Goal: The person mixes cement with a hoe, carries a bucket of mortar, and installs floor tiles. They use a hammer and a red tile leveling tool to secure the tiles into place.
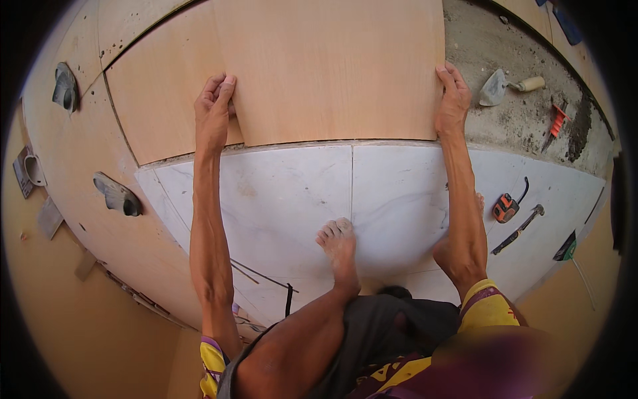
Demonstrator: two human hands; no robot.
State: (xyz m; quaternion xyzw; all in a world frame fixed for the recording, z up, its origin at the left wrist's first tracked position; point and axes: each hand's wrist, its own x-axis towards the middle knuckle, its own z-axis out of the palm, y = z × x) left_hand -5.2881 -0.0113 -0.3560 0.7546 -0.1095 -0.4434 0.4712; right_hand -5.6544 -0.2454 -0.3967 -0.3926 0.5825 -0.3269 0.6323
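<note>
A large light-brown wood-look floor tile (339, 73) is held by its two sides between my hands. My left hand (214, 110) is closed on its left edge, thumb on top. The fingers of my right hand (454, 100) grip the right edge. At the left, the held tile overlaps a similar wood-look tile (159, 100). Its near edge runs along white marble-look tiles (286, 193), where my bare foot rests. To its right lies rough grey mortar (478, 40); what is beneath the held tile is hidden.
A trowel (493, 88) and a red-handled tool (557, 123) lie on the mortar. On the white tiles at right are a tape measure (506, 209) and a hammer (518, 229). Two grey shoe-like objects, one nearer (118, 194) and one farther (65, 86), sit at left.
</note>
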